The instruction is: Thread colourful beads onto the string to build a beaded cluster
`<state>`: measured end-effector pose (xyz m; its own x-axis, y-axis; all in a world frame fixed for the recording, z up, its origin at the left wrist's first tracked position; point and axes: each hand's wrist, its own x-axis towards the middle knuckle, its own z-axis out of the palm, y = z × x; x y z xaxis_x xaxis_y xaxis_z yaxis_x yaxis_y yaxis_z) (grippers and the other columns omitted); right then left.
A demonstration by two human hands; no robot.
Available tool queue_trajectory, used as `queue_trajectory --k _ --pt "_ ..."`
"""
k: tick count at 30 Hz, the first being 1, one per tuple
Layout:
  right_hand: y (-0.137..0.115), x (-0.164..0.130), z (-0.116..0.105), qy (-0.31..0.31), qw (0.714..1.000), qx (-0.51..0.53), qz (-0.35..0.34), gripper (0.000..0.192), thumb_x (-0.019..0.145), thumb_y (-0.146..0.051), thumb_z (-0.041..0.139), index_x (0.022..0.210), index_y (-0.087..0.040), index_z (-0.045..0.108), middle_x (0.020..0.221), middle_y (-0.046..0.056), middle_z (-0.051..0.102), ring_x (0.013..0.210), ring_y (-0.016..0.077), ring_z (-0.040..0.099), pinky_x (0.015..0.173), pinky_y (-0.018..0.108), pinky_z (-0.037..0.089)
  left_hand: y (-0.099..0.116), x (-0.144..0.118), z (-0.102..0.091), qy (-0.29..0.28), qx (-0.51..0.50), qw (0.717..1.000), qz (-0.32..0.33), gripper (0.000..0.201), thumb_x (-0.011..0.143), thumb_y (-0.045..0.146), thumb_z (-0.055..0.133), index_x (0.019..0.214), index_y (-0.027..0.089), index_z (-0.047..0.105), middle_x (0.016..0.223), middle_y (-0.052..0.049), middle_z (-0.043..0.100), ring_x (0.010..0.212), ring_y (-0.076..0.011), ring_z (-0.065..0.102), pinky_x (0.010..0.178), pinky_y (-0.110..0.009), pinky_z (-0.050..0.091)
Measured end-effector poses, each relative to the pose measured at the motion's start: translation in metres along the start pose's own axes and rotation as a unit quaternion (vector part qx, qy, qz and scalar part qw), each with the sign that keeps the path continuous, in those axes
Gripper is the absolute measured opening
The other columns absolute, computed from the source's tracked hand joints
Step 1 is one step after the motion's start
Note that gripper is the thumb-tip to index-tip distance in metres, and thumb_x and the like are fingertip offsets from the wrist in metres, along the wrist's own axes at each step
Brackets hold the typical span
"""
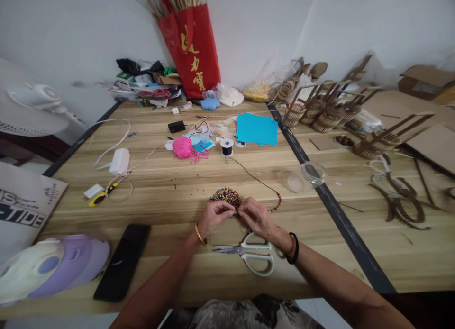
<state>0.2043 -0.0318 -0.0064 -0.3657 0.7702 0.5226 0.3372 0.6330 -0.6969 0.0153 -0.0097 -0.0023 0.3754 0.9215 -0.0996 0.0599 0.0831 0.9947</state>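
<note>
Threading is in hand: both hands, left (214, 216) and right (256, 216), meet at the near edge of the bead pile (225, 195) on the tabletop (159, 187). Each grip looks pinched, probably on a bead and the cord (254, 177). Next needs a steady aim of cord into bead hole.

White scissors (249, 255) near the table's (159, 182) front edge, black phone (122, 261) to the left, pink yarn (182, 147) mid-table, blue paper (256, 129) behind it, red bag (192, 47) against the wall, clear lid (313, 173) at right, white fan (35, 97) far left.
</note>
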Motion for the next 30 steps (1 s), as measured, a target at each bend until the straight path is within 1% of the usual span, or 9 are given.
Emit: queue_trajectory --k 6,15,30 --pt "0.0020 -0.0006 0.0011 0.000 1.000 -0.001 0.003 0.008 0.092 -0.019 0.049 0.089 -0.019 0.056 0.081 0.006 0.058 0.078 0.0175 0.054 0.068 0.030 0.045 0.0012 -0.0001 0.0002 0.007 0.000 1.000 0.000 0.025 0.065 0.033 0.076 0.075 0.010 0.070 0.071 -0.006 0.071 0.064 -0.0134 0.062 0.065 -0.024 0.049" --pt "0.0051 -0.0013 0.0028 0.002 1.000 0.012 -0.007 0.010 0.093 -0.021 0.048 0.088 -0.019 0.057 0.081 0.006 0.058 0.077 0.0171 0.054 0.068 0.029 0.045 0.0034 0.0000 0.0011 0.004 -0.027 0.999 -0.021 0.023 0.062 0.027 0.077 0.075 0.010 0.070 0.071 -0.006 0.072 0.066 -0.0134 0.063 0.067 -0.024 0.050" --pt "0.0062 -0.0018 0.0038 0.001 1.000 0.003 -0.009 0.012 0.093 -0.022 0.048 0.086 -0.019 0.057 0.079 0.005 0.057 0.075 0.0166 0.053 0.067 0.028 0.044 -0.0005 0.0000 0.0002 -0.003 -0.021 1.000 -0.010 0.026 0.062 0.031 0.078 0.075 0.010 0.070 0.070 -0.006 0.071 0.064 -0.0139 0.063 0.065 -0.025 0.050"
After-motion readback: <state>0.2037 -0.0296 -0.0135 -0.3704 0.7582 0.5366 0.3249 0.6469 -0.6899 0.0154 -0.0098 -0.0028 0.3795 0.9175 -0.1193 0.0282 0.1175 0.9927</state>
